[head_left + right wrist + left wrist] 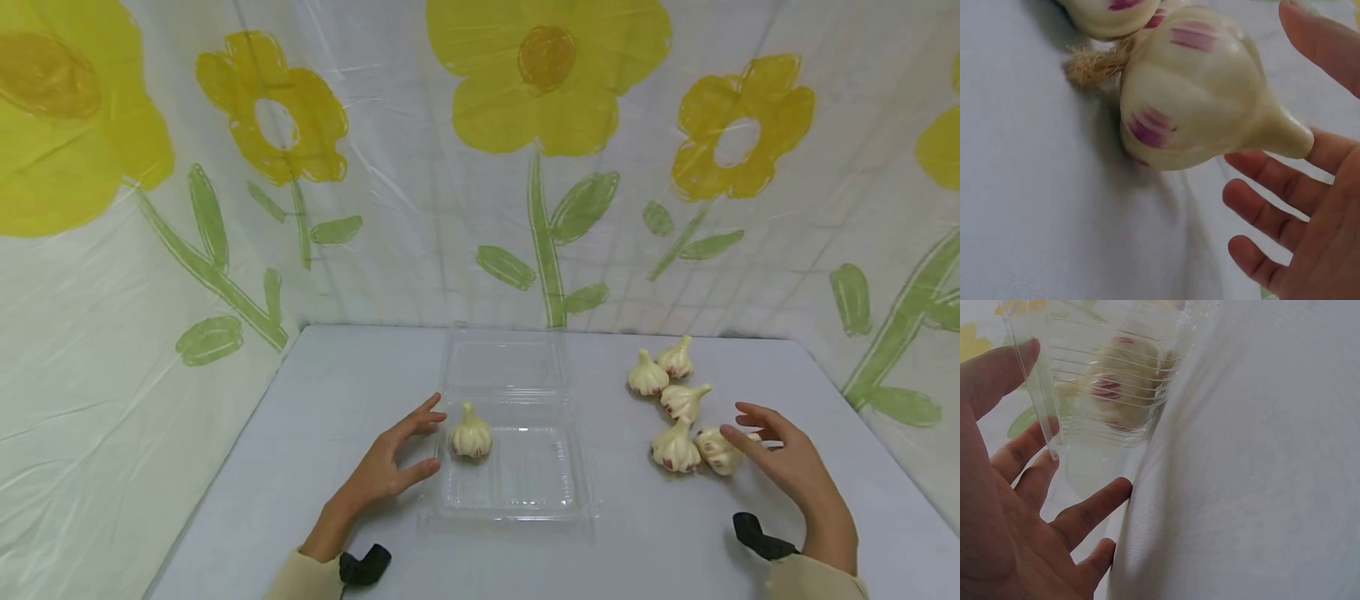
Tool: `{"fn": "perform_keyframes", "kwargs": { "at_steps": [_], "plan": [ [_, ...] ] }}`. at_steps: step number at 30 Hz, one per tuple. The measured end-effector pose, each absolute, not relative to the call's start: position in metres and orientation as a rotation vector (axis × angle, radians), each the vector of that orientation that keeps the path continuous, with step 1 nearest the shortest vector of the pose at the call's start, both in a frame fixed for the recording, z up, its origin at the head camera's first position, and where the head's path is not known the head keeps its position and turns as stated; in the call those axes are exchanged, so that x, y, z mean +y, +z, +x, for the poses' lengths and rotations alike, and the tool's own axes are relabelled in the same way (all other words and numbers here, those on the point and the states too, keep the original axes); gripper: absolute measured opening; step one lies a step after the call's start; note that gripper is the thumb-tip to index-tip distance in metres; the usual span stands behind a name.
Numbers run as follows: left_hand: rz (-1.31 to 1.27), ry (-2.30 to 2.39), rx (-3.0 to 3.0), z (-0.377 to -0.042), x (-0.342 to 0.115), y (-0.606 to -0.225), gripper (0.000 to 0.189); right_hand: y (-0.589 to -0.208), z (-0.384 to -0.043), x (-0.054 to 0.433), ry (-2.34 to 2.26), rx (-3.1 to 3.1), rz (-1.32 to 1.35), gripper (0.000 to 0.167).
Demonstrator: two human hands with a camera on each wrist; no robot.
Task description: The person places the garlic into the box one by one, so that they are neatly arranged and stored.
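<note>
A clear plastic clamshell box [517, 500] lies with its lid [506, 365] folded back. In its left part sits a garlic bulb [471, 433], stem up; the left wrist view shows this garlic bulb [1124, 387] through the ridged wall. My left hand [386, 467] is at the box's left edge, fingers spread, and whether its fingertips touch the rim I cannot tell. My right hand [791, 467] is beside the nearest right-hand garlic bulb [716, 452], thumb and fingers apart. In the right wrist view that bulb's [1191, 94] stem reaches the index finger, without a grip around it.
More garlic bulbs cluster on the right of the white table [300, 467], among them an upright one [675, 450], a tilted one [682, 402] and one at the back [676, 358]. A curtain [405, 250] with painted flowers hangs behind the table.
</note>
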State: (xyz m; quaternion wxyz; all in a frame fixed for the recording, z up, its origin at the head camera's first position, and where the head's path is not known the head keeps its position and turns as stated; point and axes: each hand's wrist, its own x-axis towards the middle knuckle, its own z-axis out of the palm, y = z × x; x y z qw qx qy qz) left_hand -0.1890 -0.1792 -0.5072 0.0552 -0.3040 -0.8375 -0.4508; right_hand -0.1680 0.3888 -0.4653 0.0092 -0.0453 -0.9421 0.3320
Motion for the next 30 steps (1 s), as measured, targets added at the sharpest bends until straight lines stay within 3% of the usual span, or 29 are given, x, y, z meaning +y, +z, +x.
{"fn": "perform_keyframes", "kwargs": {
  "at_steps": [18, 30],
  "plan": [
    [-0.909, -1.381, -2.55, -0.1876, -0.1781, -0.5035, 0.057, -0.4653, -0.1698, 0.3908, 1.216, -3.248, -0.213, 0.087],
    [-0.908, -1.393, -2.554, -0.1869, -0.1782, -0.5031, 0.057, -0.4656, -0.1669, 0.3906, 1.203, -3.132, -0.143, 0.078]
  ]
}}
